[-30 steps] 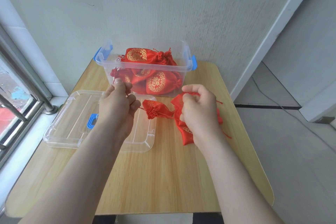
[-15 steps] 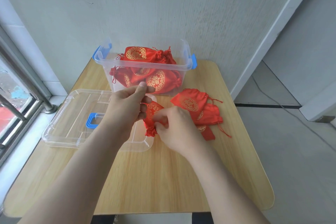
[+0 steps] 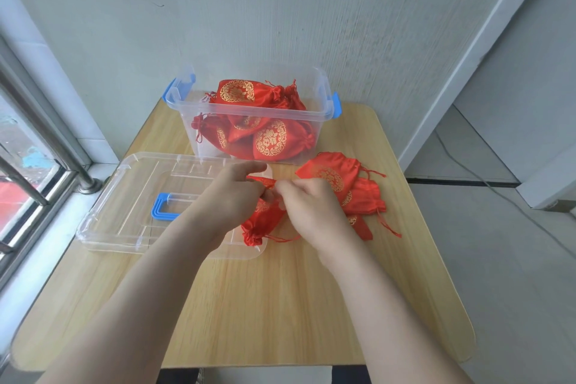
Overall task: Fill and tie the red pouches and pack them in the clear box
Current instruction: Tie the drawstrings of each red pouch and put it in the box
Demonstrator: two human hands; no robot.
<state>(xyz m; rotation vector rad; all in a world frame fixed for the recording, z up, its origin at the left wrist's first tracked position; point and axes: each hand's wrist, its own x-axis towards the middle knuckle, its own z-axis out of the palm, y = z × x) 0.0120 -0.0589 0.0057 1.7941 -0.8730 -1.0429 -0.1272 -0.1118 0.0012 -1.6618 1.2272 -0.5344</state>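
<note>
Here both hands meet: the left hand [image 3: 232, 196] and right hand [image 3: 313, 206] each pinch one red pouch [image 3: 263, 223] over a corner of the clear lid [image 3: 137, 184]. Just right of them, loose pouches [image 3: 346, 184] lie on the wooden table [image 3: 280, 305]. Behind, the clear box [image 3: 249, 117] holds more, their gold emblems unreadable.

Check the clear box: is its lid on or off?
Off. The clear box stands open-topped with red pouches inside; its lid lies flat on the table beside it.
</note>
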